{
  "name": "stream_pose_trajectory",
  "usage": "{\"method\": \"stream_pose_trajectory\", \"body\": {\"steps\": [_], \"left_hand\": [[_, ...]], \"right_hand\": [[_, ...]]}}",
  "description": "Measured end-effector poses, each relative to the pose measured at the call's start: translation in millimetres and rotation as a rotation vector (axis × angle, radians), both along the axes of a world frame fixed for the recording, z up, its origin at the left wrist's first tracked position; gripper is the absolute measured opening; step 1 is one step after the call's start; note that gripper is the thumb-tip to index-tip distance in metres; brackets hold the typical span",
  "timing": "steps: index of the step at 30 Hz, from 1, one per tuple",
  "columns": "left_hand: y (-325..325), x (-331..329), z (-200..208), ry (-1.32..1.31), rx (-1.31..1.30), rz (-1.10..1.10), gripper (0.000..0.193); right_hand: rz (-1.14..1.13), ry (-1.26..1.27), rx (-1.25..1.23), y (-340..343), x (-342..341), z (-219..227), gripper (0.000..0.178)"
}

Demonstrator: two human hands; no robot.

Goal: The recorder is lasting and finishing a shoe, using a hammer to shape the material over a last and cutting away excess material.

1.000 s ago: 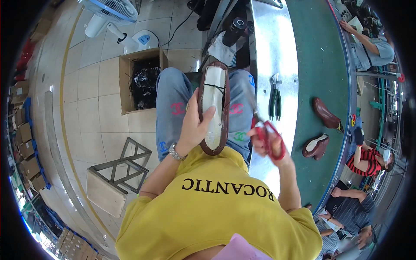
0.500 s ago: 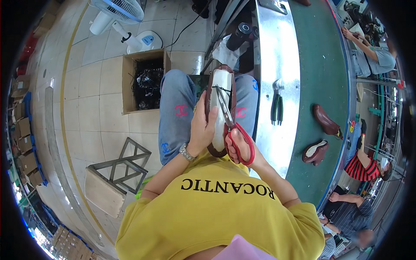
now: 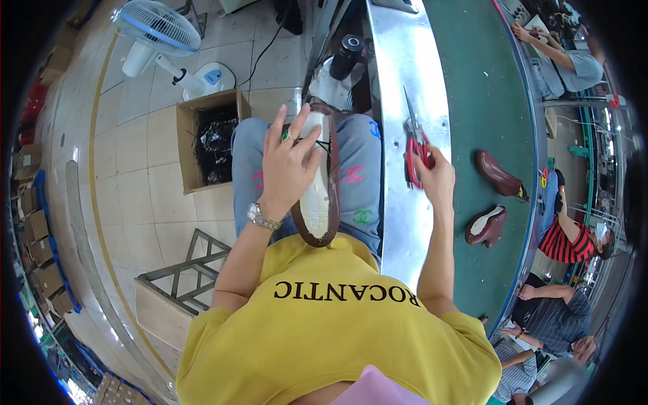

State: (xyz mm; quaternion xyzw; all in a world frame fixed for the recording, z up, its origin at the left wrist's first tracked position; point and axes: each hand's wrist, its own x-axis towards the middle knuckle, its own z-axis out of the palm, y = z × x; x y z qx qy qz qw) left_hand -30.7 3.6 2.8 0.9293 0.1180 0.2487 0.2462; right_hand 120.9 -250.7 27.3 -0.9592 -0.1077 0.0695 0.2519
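A brown shoe [image 3: 314,209] lies across my lap, its white underside facing up. A dark cord crosses the underside near the upper end. My left hand [image 3: 287,162] rests on that part of the shoe with fingers stretched out and spread, hiding some of it. To the right, my right hand [image 3: 437,177] has its fingers on the handles of red-handled scissors [image 3: 410,163], over the shiny metal ledge [image 3: 412,233]. The blades point away from me. Beneath the scissors, a pair of pliers [image 3: 408,126] is mostly covered.
On the green bench surface [image 3: 472,101] lie two more brown shoes, one [image 3: 498,174] farther off and one [image 3: 486,226] nearer. A cardboard box [image 3: 190,152] of dark scraps, a fan [image 3: 158,30] and a metal-framed stool [image 3: 185,277] stand left. Several people work beyond the bench.
My right hand has carried the scissors from the shoe rightward to the metal ledge, over the pliers. My left hand has gone from gripping the shoe's side to lying spread on it.
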Motion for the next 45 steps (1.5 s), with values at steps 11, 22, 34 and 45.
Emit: {"method": "stream_pose_trajectory", "body": {"steps": [11, 22, 34, 45], "left_hand": [[-10, 8, -3, -0.168, 0.272, -0.072, 0.013], [111, -42, 37, -0.369, 0.247, 0.561, 0.019], [-7, -44, -15, 0.162, -0.373, 0.179, 0.059], [8, -53, -15, 0.216, -0.463, 0.11, 0.031]], "right_hand": [[0.095, -0.366, -0.175, -14, 169, -97, 0.043], [-0.034, -0.266, -0.148, -24, 31, -128, 0.055], [-0.062, 0.613, 0.629, 10, -12, -21, 0.046], [0.863, 0.739, -0.039, 83, -36, 65, 0.064]]}}
